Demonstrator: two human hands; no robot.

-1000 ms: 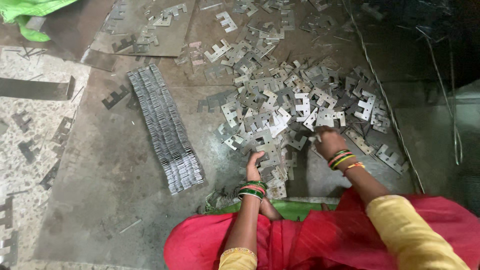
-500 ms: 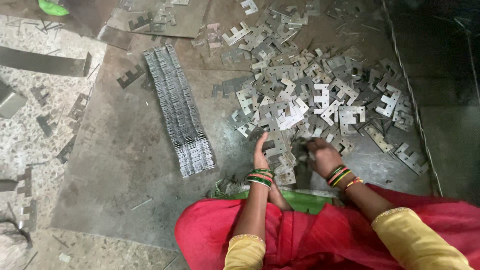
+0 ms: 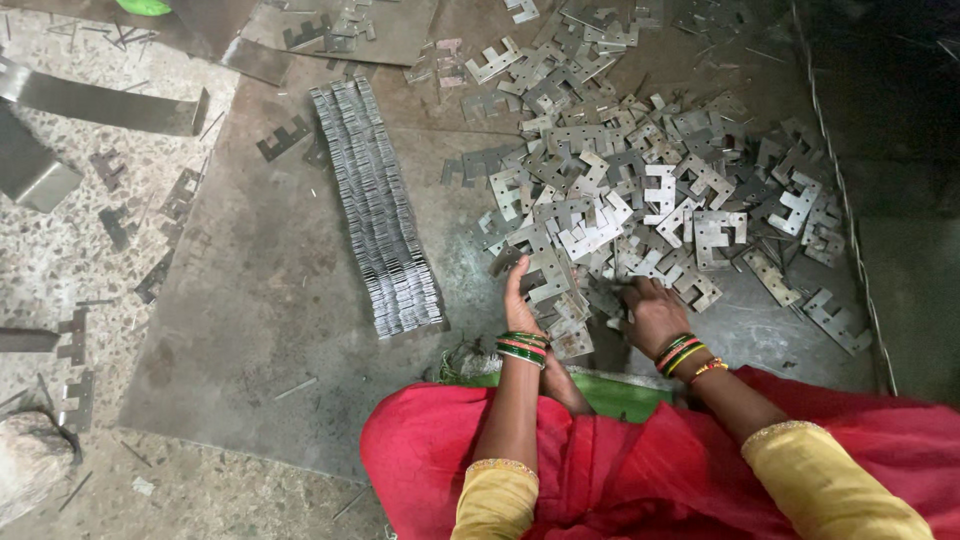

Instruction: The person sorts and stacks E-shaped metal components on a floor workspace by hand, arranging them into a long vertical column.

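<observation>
Can't really see the left hand [image 3: 519,296] fingertips, they're tucked under the metal brackets [image 3: 620,200]. The right hand [image 3: 652,312] fingers are buried in the same pile, so no telling what they grip. The green thing [image 3: 143,6] up top is cut off by the edge.

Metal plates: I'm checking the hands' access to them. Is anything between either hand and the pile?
Nothing visible. The left hand and right hand already rest on the near edge of the loose metal plates.

Two hands [image 3: 655,310], one long row of stacked plates [image 3: 375,200], dozens of loose metal brackets [image 3: 640,190]
</observation>
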